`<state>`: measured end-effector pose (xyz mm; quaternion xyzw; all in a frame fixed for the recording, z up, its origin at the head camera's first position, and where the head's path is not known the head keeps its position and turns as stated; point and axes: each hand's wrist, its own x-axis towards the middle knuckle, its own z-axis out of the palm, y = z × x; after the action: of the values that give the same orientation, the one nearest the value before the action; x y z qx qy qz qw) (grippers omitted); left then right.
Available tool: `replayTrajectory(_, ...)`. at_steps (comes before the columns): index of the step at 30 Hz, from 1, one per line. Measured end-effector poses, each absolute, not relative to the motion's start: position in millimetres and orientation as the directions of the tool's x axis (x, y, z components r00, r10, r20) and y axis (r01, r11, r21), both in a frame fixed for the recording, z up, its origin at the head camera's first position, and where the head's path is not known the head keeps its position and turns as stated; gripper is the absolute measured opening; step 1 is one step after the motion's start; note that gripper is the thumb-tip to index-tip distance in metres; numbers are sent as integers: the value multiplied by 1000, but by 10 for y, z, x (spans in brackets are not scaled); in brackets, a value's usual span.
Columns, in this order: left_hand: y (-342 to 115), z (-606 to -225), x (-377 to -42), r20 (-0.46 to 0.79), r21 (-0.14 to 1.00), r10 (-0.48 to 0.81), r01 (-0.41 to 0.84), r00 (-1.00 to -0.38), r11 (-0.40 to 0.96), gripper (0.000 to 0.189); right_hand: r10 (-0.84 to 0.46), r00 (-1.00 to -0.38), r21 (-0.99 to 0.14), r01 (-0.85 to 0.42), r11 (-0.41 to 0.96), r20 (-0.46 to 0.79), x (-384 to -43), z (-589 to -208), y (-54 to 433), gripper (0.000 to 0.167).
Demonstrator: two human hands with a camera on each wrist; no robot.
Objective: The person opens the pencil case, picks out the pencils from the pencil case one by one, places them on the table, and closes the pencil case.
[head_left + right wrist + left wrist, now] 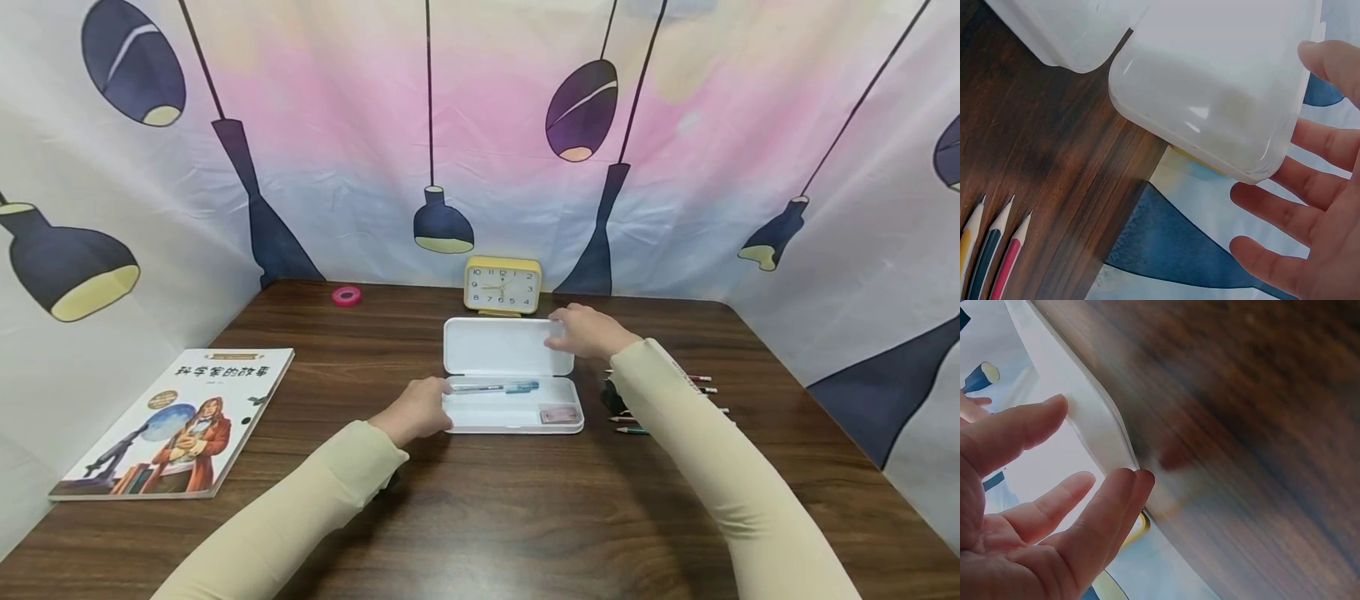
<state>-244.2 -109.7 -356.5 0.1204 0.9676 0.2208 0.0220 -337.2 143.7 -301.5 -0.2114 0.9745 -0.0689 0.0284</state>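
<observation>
A white pencil case lies unfolded on the table, its lid raised at the back. Inside the base are a pen with a light-blue cap and a pink eraser. At the left end of the base is my left hand; its fingers look spread and fairly straight in the left wrist view, with the thumb at the case wall. My right hand holds the lid's upper right corner, the thumb at its edge and some fingers partly behind it.
Several pencils and a black object lie right of the case, partly behind my right sleeve. A yellow clock stands behind the lid. A pink tape roll is at the back left, a book at the left.
</observation>
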Motion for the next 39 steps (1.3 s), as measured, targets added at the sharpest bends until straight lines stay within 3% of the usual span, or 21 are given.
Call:
replayTrajectory(17, -1083, -3553, -2409, -7, 451, 220, 193, -975, 872, 45, -551, -831, -146, -555, 819, 72, -3002, -2964, 1591, 34)
replayTrajectory(31, -1127, -3537, -2411, 14, 455, 240, 220, -971, 863, 45, -610, -792, -334, -575, 747, 0, -2904, -3037, 1706, 18)
replayTrajectory(39, -1173, -3512, -2419, 40, 451, 218, 213, -975, 867, 24, -613, -790, -353, -573, 739, 0, -2861, -3095, 1721, 14)
